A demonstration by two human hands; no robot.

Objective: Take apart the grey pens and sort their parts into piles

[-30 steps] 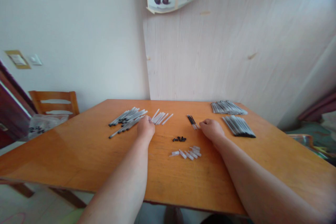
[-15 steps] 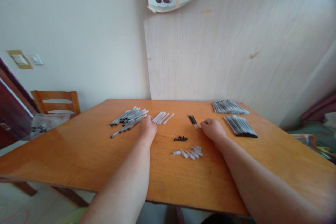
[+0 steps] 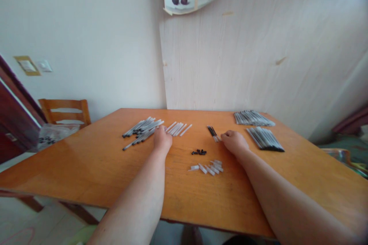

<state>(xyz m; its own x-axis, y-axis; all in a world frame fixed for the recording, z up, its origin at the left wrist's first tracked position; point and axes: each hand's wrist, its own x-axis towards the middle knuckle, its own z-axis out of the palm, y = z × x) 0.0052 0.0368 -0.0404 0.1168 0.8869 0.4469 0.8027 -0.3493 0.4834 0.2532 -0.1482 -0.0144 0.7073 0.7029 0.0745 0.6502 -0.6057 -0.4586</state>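
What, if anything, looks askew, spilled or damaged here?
Nothing looks spilled. On the brown wooden table, the leftmost short translucent white plastic piece lies at a different angle from its neighbours, and a ragged tan patch marks the pale wood-grain wall panel, possibly tape residue.

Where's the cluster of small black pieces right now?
In the head view, the cluster of black pieces lies slightly right of centre on the table, just beyond the translucent pieces.
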